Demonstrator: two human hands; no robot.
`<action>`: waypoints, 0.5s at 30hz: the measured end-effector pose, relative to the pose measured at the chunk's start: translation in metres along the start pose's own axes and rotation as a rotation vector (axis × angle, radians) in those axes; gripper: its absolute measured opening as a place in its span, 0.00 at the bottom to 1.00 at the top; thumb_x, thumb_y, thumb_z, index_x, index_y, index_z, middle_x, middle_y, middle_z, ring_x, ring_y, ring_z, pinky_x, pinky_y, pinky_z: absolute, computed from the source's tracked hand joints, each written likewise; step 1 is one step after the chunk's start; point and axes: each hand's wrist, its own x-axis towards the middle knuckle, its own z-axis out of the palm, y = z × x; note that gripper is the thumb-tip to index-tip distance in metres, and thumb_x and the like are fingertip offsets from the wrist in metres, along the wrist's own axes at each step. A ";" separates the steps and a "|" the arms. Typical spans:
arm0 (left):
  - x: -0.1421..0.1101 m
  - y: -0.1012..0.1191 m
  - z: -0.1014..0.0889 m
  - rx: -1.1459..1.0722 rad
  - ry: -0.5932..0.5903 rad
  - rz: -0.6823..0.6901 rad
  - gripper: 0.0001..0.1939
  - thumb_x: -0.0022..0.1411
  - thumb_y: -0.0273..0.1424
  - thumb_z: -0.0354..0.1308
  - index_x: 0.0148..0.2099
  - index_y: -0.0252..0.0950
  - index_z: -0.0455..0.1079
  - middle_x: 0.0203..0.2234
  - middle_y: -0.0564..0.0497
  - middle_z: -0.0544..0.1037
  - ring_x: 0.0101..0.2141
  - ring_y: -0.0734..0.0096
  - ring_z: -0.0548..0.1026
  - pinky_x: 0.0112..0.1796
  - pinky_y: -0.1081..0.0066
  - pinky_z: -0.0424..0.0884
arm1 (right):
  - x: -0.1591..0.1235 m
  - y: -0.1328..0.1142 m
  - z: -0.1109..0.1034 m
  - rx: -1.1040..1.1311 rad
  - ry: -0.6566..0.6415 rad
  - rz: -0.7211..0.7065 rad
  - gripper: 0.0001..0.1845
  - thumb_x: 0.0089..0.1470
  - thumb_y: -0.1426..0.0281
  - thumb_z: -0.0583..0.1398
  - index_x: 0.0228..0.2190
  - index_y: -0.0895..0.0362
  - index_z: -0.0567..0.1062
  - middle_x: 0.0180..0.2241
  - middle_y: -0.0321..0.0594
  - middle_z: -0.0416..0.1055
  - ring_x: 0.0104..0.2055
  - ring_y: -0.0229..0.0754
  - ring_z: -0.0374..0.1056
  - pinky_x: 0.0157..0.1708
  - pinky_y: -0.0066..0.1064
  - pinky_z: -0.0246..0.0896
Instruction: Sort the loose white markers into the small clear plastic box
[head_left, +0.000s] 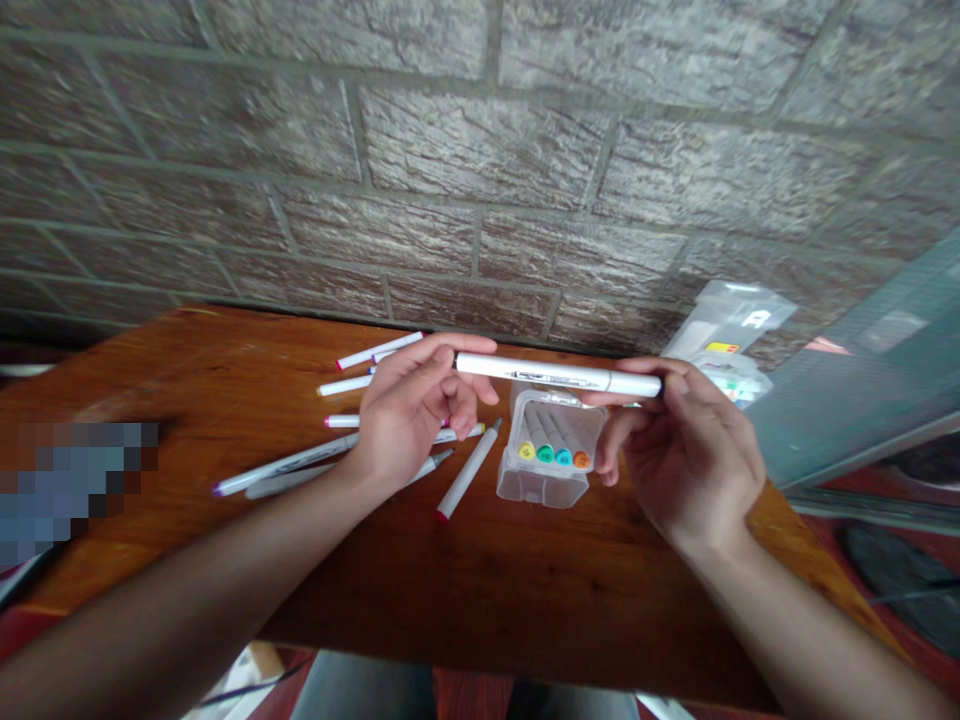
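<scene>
A white marker [555, 374] with black ends is held level above the table between my two hands. My left hand [409, 410] pinches its left end between thumb and forefinger. At the other end, my right hand [694, 450] grips the black tip the same way. Below the marker stands a clear plastic case [544, 488] with its lid up. Inside it lie several markers, with yellow, green, teal and orange ends [581, 459] facing me. Loose white markers lie behind and around my left hand, among them a red-ended marker [466, 475] beside the case.
The wooden table [465, 590] meets a grey brick wall [480, 170] at the back. Another clear plastic container [724, 320] stands at the right rear, near a glass panel [885, 350]. A pixelated patch [67, 490] covers something at the left edge.
</scene>
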 end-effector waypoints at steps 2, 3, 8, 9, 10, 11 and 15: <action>0.000 0.000 0.000 0.001 -0.001 -0.008 0.14 0.73 0.36 0.61 0.49 0.33 0.83 0.27 0.45 0.84 0.18 0.75 0.69 0.20 0.73 0.67 | 0.000 0.000 0.000 0.005 -0.001 -0.004 0.12 0.69 0.61 0.63 0.43 0.56 0.82 0.34 0.44 0.87 0.15 0.41 0.74 0.11 0.30 0.67; 0.000 0.001 0.000 0.002 -0.002 -0.010 0.13 0.73 0.36 0.61 0.49 0.33 0.83 0.27 0.45 0.84 0.18 0.75 0.69 0.20 0.73 0.67 | 0.000 0.000 0.000 0.005 -0.003 -0.008 0.12 0.69 0.61 0.64 0.43 0.56 0.82 0.34 0.44 0.87 0.15 0.41 0.74 0.11 0.30 0.67; 0.001 0.001 0.002 0.035 -0.001 0.005 0.14 0.71 0.39 0.62 0.47 0.33 0.82 0.26 0.45 0.85 0.17 0.74 0.69 0.20 0.73 0.66 | 0.001 0.000 0.000 -0.009 -0.005 -0.016 0.13 0.69 0.59 0.64 0.41 0.56 0.83 0.34 0.43 0.87 0.15 0.41 0.74 0.11 0.30 0.68; 0.001 0.001 0.002 0.047 0.004 0.013 0.14 0.71 0.39 0.63 0.46 0.33 0.82 0.26 0.45 0.85 0.17 0.74 0.69 0.19 0.74 0.66 | 0.001 0.000 0.000 -0.013 -0.003 -0.015 0.14 0.69 0.59 0.64 0.41 0.56 0.82 0.34 0.43 0.87 0.15 0.41 0.74 0.11 0.31 0.68; 0.001 0.001 0.003 0.058 0.007 0.021 0.15 0.71 0.40 0.63 0.46 0.33 0.81 0.26 0.45 0.85 0.17 0.74 0.68 0.19 0.74 0.65 | 0.001 0.000 0.000 -0.018 -0.002 -0.015 0.14 0.69 0.58 0.64 0.40 0.56 0.82 0.33 0.43 0.87 0.15 0.41 0.73 0.11 0.31 0.68; 0.001 0.000 0.003 0.069 0.009 0.031 0.15 0.71 0.41 0.63 0.45 0.33 0.81 0.25 0.46 0.85 0.17 0.75 0.68 0.19 0.74 0.65 | 0.001 0.000 0.001 -0.025 0.000 -0.015 0.14 0.68 0.57 0.64 0.39 0.55 0.82 0.33 0.43 0.87 0.14 0.41 0.73 0.10 0.31 0.67; 0.001 -0.001 0.004 0.120 0.023 0.046 0.14 0.69 0.41 0.66 0.45 0.34 0.81 0.25 0.47 0.84 0.16 0.76 0.68 0.18 0.74 0.64 | 0.000 0.000 0.003 -0.059 0.026 -0.008 0.14 0.68 0.55 0.65 0.38 0.53 0.82 0.32 0.39 0.87 0.13 0.40 0.71 0.09 0.30 0.66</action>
